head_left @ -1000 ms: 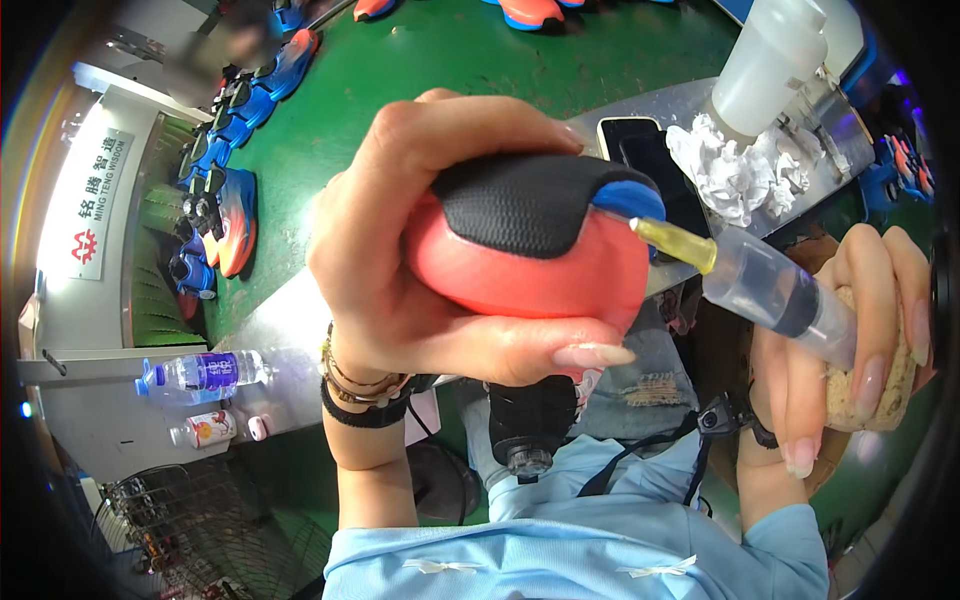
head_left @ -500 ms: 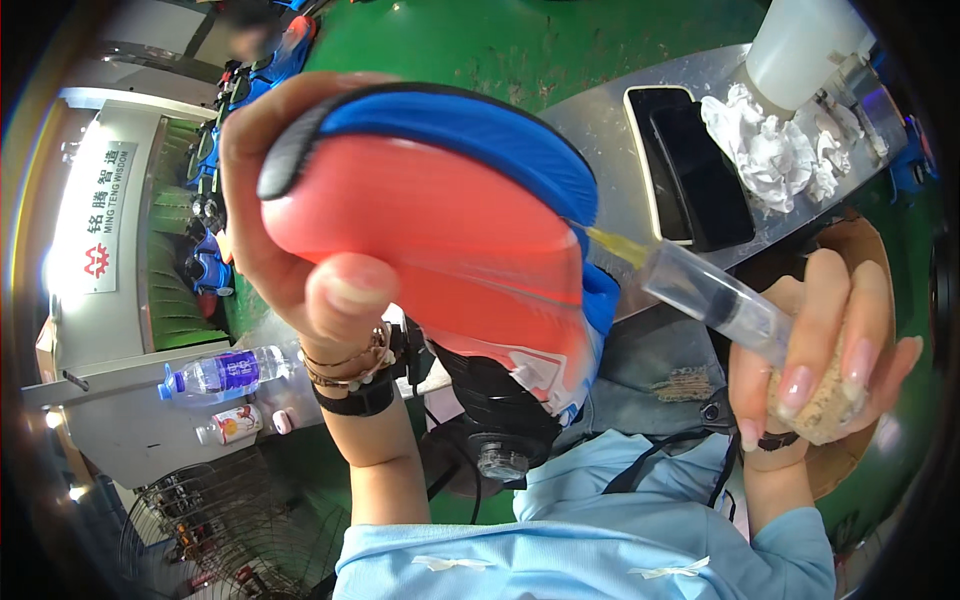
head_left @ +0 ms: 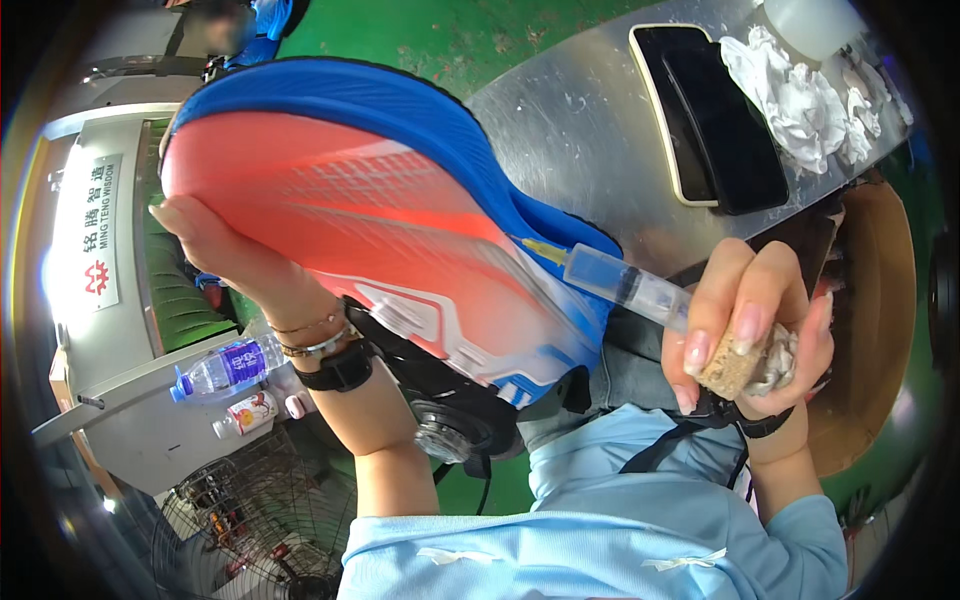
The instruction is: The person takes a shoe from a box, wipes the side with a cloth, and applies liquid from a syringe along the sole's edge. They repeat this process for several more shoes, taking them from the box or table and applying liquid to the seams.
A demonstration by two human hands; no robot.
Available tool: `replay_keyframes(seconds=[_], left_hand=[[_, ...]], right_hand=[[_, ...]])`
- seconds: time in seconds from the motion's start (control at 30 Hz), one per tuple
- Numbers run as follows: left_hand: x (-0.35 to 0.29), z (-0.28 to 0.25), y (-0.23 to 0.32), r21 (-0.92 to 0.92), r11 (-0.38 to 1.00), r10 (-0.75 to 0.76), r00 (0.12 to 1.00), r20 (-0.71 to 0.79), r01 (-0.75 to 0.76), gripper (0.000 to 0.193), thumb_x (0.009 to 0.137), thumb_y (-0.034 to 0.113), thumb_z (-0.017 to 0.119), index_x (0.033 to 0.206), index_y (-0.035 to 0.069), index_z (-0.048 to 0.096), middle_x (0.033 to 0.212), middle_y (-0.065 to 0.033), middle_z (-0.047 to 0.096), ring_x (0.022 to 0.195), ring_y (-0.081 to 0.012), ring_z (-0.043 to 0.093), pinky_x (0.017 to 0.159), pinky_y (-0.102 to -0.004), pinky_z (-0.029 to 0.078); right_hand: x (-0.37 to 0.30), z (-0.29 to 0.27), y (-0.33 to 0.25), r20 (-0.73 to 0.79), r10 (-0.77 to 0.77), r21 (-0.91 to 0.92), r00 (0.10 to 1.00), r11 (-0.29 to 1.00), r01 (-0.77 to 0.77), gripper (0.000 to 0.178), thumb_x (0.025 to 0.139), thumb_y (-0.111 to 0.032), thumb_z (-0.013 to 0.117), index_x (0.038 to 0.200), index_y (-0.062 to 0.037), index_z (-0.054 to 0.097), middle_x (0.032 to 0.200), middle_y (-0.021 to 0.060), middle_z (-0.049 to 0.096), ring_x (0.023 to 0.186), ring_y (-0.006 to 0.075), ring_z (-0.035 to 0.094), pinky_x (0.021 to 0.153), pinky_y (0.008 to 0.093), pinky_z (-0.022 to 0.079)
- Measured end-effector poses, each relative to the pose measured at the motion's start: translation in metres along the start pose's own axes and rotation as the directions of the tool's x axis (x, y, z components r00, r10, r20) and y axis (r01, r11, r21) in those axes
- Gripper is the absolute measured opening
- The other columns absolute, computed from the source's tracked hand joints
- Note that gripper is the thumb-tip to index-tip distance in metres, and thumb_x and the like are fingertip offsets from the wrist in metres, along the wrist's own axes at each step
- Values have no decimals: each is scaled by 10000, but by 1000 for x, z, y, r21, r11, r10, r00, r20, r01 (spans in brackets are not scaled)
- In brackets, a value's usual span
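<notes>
My left hand [head_left: 235, 260] grips a sneaker [head_left: 400, 230] by one end from the near side. The shoe is tilted, its coral side toward me and its blue sole edge at the top. Below it shows a black part with a clear round piece [head_left: 445, 435]. My right hand [head_left: 770, 300] is closed on a clear syringe [head_left: 610, 278], whose yellow needle [head_left: 545, 250] points left at the seam between coral upper and blue sole. Whether the tip touches cannot be made out. The same hand also holds a tan block [head_left: 730, 365] and a crumpled white tissue [head_left: 778, 365].
A metal table [head_left: 550, 120] carries two phones [head_left: 730, 130], crumpled white paper [head_left: 790, 100] and a whitish container [head_left: 815, 25]. Right stands a brown cardboard box [head_left: 880, 300]. Left are a water bottle [head_left: 235, 365], a smaller bottle [head_left: 245, 412] and a wire-caged fan [head_left: 250, 530].
The sneaker has turned to show more of its coral side and moved left. My left hand has dropped lower on it. The right hand with the syringe has shifted left and slightly up.
</notes>
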State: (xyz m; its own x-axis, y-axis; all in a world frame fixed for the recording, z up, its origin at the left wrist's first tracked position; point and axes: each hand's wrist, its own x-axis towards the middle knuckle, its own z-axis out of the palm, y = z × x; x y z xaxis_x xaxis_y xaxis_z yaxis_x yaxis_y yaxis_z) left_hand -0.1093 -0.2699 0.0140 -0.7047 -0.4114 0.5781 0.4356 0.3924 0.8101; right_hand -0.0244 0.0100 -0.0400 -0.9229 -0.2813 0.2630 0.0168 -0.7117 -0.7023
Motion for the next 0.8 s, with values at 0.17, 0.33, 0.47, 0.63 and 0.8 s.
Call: replay_keyframes(seconds=[0.17, 0.33, 0.47, 0.63, 0.8], left_hand=[[4, -16, -26, 38, 999, 27, 999, 21, -28, 391, 883, 443, 394, 848, 62, 477, 856, -11, 465, 774, -101, 428, 742, -285, 385], [4, -32, -44, 115, 993, -33, 999, 12, 32, 388, 878, 438, 410, 854, 57, 480, 855, -15, 472, 785, -99, 434, 749, -279, 384], [3, -46, -57, 164, 983, -84, 996, 7, 82, 386, 874, 434, 422, 858, 53, 483, 854, -18, 478, 793, -97, 438, 754, -274, 384], [4, -54, -78, 220, 966, -134, 991, -5, 132, 384, 870, 428, 438, 864, 48, 487, 852, -22, 485, 804, -95, 444, 761, -268, 384], [-2, -59, -95, 261, 949, -179, 984, -18, 177, 383, 865, 423, 454, 869, 42, 490, 851, -25, 493, 814, -93, 449, 768, -262, 384]], right_hand=[[-14, -8, 5, -60, 87, -36, 994, 995, -89, 426, 882, -471, 285, 777, -73, 391, 695, 129, 455, 370, 203, 448, 337, 260, 413], [-31, -16, 2, -122, 168, 33, 978, 986, -165, 520, 886, -465, 274, 808, 1, 493, 746, 175, 516, 649, 215, 559, 592, 289, 454], [-38, -22, 5, -162, 170, 2, 972, 985, -172, 516, 891, -450, 279, 808, 10, 498, 748, 173, 512, 653, 222, 559, 604, 298, 452], [-40, -28, 12, -132, 97, -11, 987, 995, -99, 510, 895, -432, 296, 831, 37, 485, 755, 186, 509, 616, 210, 546, 569, 294, 453], [-34, -27, 13, -152, 131, -5, 980, 991, -133, 473, 903, -394, 281, 901, 43, 464, 794, 198, 530, 533, 167, 522, 477, 247, 442]])
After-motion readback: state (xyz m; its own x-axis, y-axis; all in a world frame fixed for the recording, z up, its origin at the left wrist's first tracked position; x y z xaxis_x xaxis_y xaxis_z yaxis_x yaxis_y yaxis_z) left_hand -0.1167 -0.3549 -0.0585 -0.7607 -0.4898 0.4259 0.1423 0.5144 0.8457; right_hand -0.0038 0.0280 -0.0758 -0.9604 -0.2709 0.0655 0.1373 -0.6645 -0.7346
